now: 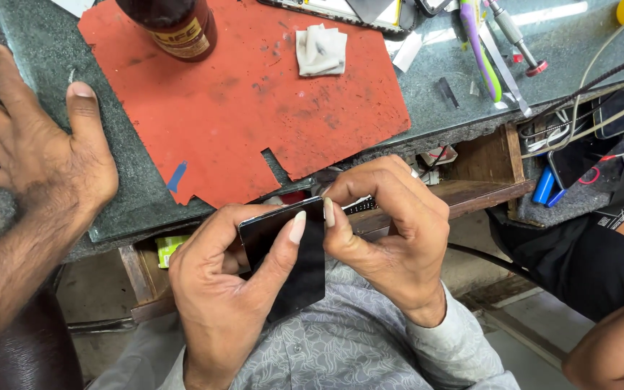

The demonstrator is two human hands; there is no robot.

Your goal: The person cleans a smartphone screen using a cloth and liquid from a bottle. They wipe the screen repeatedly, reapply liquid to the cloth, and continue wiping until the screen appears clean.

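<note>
1. Head view: left hand (229, 289) grips a black smartphone (287, 256) just off the worktop's (52, 65) front edge; right hand (391, 227) pinches its top edge, thumbs side by side.
2. Another person's hand (34, 155) lies spread at the left edge; red mat (254, 108) mid-worktop; folded cloth (321, 50) on the mat.

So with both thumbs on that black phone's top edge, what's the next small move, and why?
Probably slide the right hand thumbnail a little along the top edge of the black phone while the left hand steadies it. Both thumbs meet at that edge, the phone is held over the lap, and no tool is in either hand.
</note>
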